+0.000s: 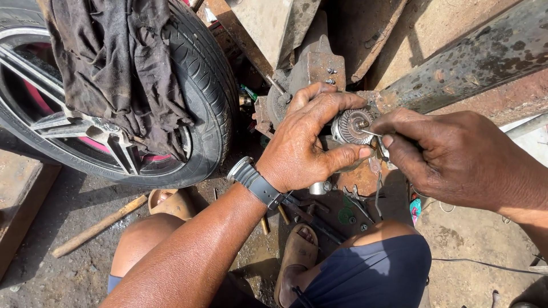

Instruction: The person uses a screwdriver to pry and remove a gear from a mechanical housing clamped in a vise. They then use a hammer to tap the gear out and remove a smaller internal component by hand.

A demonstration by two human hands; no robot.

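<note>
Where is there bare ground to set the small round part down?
Bare dirt lies lower left, between the wooden stick and the tyre, and lower right beside the cable. Between the sandalled feet, tools crowd the ground.

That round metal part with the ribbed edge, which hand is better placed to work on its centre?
The right hand, probably. It pinches a thin metal tool whose tip sits at the centre of the round metal part, while the left hand is wrapped around that part, steadying it.

an outdoor car repair yard: a tyre on its wheel upper left, rusty steel beams upper right, oily dirt ground.
</note>
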